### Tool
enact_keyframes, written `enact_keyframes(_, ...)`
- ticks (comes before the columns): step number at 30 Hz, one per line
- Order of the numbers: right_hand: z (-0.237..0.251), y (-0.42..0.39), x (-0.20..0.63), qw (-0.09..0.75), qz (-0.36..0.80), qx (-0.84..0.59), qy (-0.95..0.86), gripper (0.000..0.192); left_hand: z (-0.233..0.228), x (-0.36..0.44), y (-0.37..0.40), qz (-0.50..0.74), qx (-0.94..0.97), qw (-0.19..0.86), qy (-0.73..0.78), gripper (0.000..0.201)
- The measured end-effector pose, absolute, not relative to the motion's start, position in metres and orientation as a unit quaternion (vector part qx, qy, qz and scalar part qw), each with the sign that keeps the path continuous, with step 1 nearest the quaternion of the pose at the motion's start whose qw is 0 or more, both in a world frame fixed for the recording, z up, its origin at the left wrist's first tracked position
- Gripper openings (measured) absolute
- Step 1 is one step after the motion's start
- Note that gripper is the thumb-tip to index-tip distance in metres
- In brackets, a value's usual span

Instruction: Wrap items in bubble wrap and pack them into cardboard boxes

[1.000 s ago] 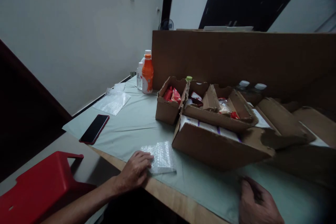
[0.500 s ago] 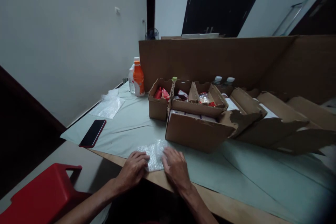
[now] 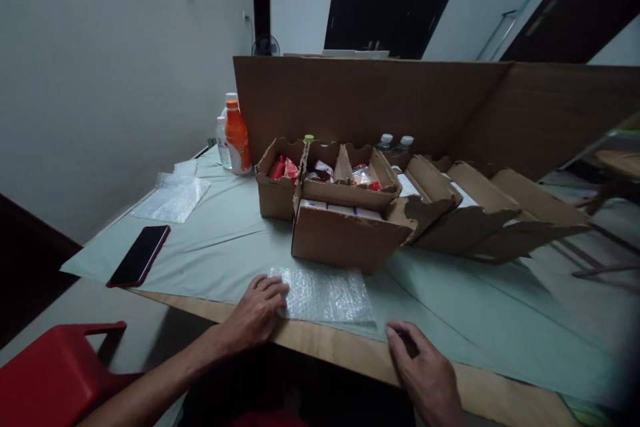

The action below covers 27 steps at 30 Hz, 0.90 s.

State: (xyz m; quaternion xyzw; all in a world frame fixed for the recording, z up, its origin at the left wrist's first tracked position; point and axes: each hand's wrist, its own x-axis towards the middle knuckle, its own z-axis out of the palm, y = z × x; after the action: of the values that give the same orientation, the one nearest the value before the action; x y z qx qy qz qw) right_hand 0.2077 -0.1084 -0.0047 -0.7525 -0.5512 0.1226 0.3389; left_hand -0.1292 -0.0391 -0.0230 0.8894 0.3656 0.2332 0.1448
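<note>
A clear piece of bubble wrap (image 3: 325, 295) lies flat near the table's front edge, just before the cardboard boxes. At its left edge is my left hand (image 3: 260, 307), its fingers bent together and gripping the side of the wrap. My right hand (image 3: 423, 363) is apart from the wrap, to its right, over the bare wooden edge. Its thumb and forefinger curve with a gap between them, and nothing shows in them.
Several open cardboard boxes (image 3: 345, 237) stand beyond the wrap, some holding red packets (image 3: 284, 169). More bubble wrap (image 3: 175, 197) and a phone (image 3: 140, 255) lie at left. An orange bottle (image 3: 237, 140) stands behind. A red stool (image 3: 60, 373) is at lower left.
The bubble wrap was bunched between both hands and is now spread flat. My right hand has let go and moved right. The view has shifted slightly to the right.
</note>
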Motion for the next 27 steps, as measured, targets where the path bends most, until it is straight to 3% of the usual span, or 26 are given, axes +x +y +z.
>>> enact_keyframes(3, 0.003, -0.112, 0.202, 0.381, 0.023, -0.714, -0.586, 0.036, -0.001, -0.135, -0.045, 0.224, 0.883, 0.169, 0.377, 0.065)
enact_keyframes(5, 0.007, -0.102, 0.18, 0.401, -0.002, -0.643, -0.652, 0.03, 0.009, -0.129, -0.048, 0.234, 0.88, 0.159, 0.382, 0.072)
enact_keyframes(7, 0.004, -0.084, 0.149, 0.383, 0.005, -0.574, -0.724, 0.028, 0.008, -0.116, -0.047, 0.236, 0.883, 0.138, 0.382, 0.072)
enact_keyframes(10, -0.011, -0.055, 0.108, 0.292, 0.024, -0.53, -0.795, 0.042, -0.012, -0.095, -0.042, 0.207, 0.895, 0.109, 0.38, 0.074)
enact_keyframes(14, -0.039, -0.042, 0.108, 0.214, 0.009, -0.522, -0.826, 0.045, -0.039, -0.098, -0.035, 0.136, 0.906, 0.073, 0.395, 0.07)
enact_keyframes(21, -0.057, -0.069, 0.193, 0.198, -0.088, -0.583, -0.783, 0.041, -0.037, -0.122, -0.037, 0.093, 0.901, 0.061, 0.42, 0.068)
enact_keyframes(27, -0.045, -0.082, 0.207, 0.205, -0.084, -0.568, -0.792, 0.039, -0.027, -0.119, -0.044, 0.124, 0.897, 0.066, 0.42, 0.066)
